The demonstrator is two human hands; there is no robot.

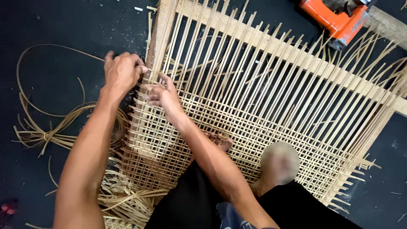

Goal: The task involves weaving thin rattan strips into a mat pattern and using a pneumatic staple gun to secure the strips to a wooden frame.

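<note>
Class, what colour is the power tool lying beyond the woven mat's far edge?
Bright orange with dark parts; the tool shows at the top right of the head view.

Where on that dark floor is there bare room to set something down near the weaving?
Bare floor lies at the upper left, above the loose cane coil, and at the lower right past the woven mat. It is crowded by the left hand, the right hand and the strip bundle.

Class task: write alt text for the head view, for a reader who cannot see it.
Both hands, left hand and right hand, work a thin pale cane strip into a half-woven pale cane lattice panel lying on a dark floor.
</note>
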